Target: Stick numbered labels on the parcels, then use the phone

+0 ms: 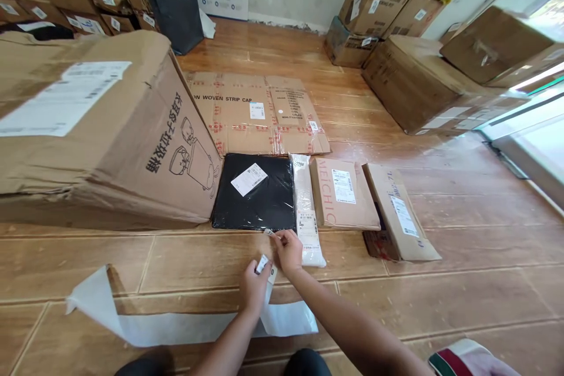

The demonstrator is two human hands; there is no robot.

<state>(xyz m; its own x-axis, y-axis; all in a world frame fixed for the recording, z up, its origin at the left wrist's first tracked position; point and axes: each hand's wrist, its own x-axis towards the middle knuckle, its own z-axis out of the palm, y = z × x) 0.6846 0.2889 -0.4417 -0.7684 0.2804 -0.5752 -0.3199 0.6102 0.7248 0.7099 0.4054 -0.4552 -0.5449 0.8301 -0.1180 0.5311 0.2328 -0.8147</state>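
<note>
My left hand [254,285] is closed on the end of a long white backing strip [176,324] that trails left across the wooden floor, with a small label [262,263] at its fingertips. My right hand [288,249] pinches another small label [269,232] just at the near edge of a black flat parcel [255,202]. A narrow white parcel [305,211] lies right beside my right hand.
Two brown parcels [342,194] [400,211] lie to the right of the white one. A flattened carton [259,113] lies behind them. A large tipped cardboard box [88,129] stands at the left. Stacked cartons [418,82] line the right and back walls.
</note>
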